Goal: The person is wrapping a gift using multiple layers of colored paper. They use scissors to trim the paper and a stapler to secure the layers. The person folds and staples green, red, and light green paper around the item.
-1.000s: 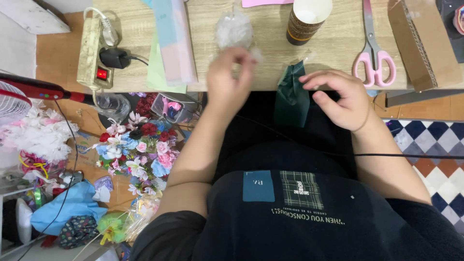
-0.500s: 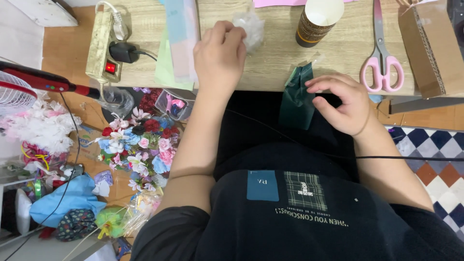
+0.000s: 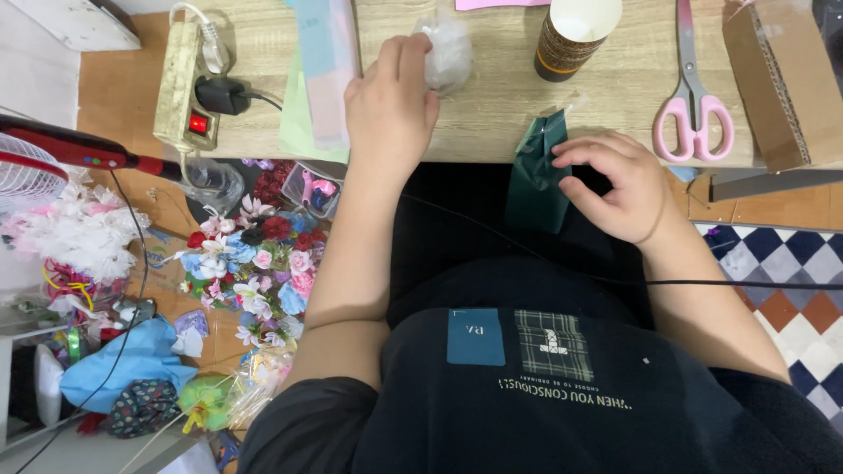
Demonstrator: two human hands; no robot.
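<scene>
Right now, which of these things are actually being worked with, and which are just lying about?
In hand:
left hand on the crumpled clear wrap
right hand at the dark green paper

Lying about:
pink scissors
paper cup
power strip
cardboard box
artificial flowers
</scene>
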